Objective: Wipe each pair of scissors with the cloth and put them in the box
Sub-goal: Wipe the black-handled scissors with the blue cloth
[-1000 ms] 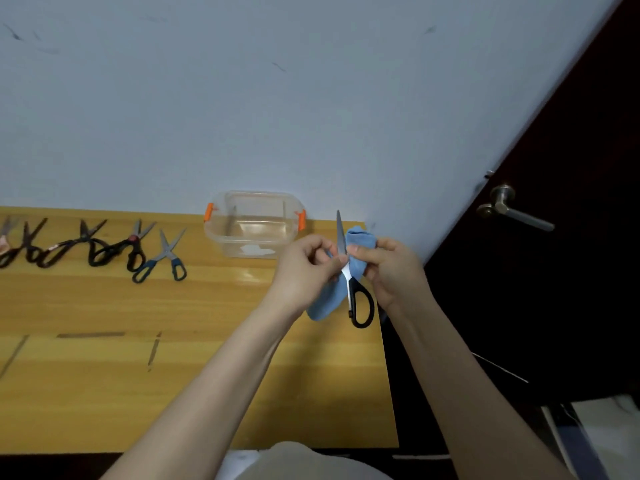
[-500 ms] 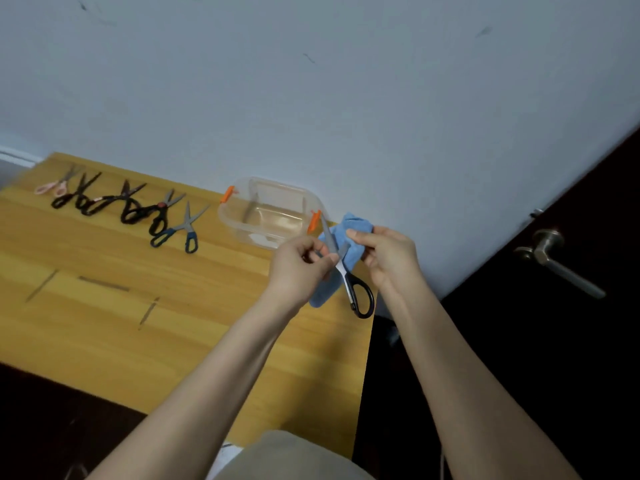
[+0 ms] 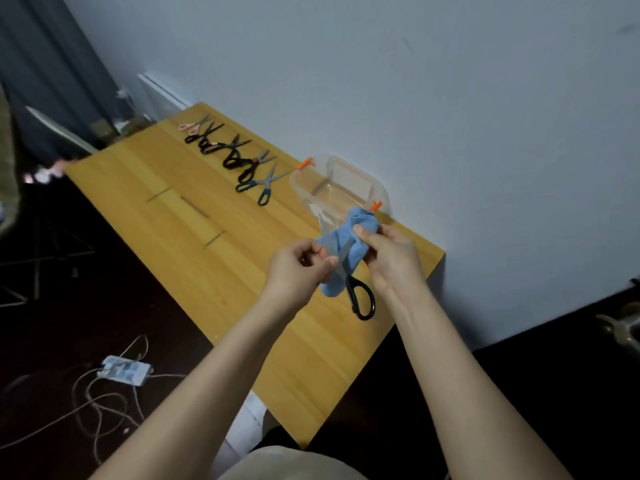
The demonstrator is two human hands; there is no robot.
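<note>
Black-handled scissors point(image 3: 362, 299) hang handles-down over the wooden table point(image 3: 214, 258), their blade pointing up and to the left. My left hand point(image 3: 298, 268) pinches them on the blade just above the pivot. My right hand point(image 3: 391, 258) grips the blue cloth point(image 3: 353, 233), which lies bunched behind and against the blade. Just beyond the hands, against the wall, stands the clear plastic box point(image 3: 375, 188) with orange clips; nothing shows inside it. Several more scissors point(image 3: 239, 161) lie in a row along the wall to the left of the box.
The table's right end point(image 3: 438, 261) is close beside my right hand. A power strip point(image 3: 124, 370) with loose cables lies on the dark floor at the left. A door handle point(image 3: 620, 327) shows at the far right, and a dark curtain point(image 3: 52, 74) hangs at the upper left.
The view has swung and tilted, so the table now runs diagonally. Both hands stay together on scissors and cloth, and the blade has leaned further to the left.
</note>
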